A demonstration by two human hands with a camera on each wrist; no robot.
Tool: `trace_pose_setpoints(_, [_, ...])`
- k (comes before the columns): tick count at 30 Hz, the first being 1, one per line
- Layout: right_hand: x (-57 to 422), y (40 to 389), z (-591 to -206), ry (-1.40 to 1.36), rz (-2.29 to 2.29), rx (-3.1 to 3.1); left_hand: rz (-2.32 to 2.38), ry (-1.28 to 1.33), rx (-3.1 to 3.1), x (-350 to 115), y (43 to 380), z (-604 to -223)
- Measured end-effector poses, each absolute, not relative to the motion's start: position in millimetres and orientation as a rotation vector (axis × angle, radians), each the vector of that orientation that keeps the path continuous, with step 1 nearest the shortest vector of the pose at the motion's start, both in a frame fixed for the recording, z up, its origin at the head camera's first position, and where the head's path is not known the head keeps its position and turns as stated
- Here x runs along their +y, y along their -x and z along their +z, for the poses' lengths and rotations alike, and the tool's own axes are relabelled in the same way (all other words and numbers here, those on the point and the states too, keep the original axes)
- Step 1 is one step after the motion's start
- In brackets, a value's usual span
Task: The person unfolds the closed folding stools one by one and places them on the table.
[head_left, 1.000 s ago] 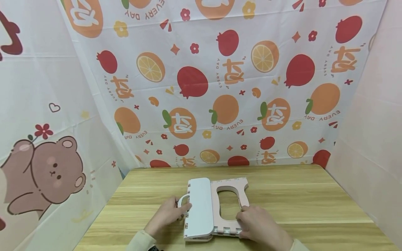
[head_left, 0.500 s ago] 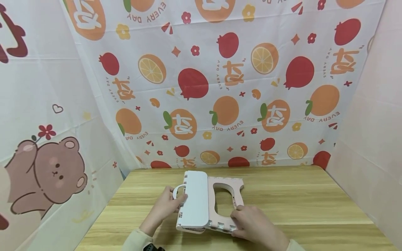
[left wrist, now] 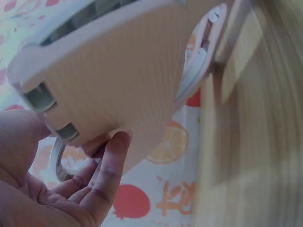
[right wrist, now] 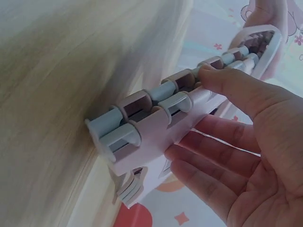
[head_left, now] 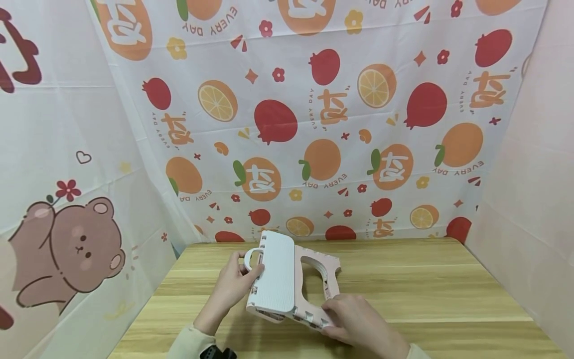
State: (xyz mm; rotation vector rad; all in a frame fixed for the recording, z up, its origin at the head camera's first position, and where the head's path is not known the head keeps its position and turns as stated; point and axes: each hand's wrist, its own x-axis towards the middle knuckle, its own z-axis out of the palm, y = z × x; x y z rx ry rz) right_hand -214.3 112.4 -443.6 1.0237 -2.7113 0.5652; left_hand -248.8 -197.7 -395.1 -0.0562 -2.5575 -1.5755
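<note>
Stool (head_left: pixel 289 281) tilted over wooden table (head_left: pixel 426 289), left hand (head_left: pixel 234 280) pinching its white panel (head_left: pixel 274 271) beside the handle (head_left: pixel 246 259), right hand (head_left: pixel 358 319) gripping its pink leg (head_left: pixel 306 308), fruit-print curtain (head_left: pixel 314 149) behind.

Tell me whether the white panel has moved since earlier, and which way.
Yes, up and slightly left in the head view. The white panel, earlier short of the back edge of the wooden table, now overlaps the patterned curtain.

From above, the folding stool (head_left: pixel 274 271) hides some fingers of my left hand (head_left: pixel 230 281); the bottom edge crops my dark wristband (head_left: pixel 214 353); in the left-wrist view, the tabletop (left wrist: pixel 246 156) blurs; the right-wrist view crops my right hand (right wrist: pixel 272 151).
</note>
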Motion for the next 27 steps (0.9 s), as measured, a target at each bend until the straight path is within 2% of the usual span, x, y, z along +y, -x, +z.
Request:
trace_pose_setpoints(16, [113, 215, -447, -0.993, 0.897, -2.647, -1.549, 0.195, -2.455, -169, 234, -355])
trace_pose_setpoints(27, [115, 218, -454, -0.982, 1.172, -2.628, -1.659, 0.357, -2.314, -146, 226, -346])
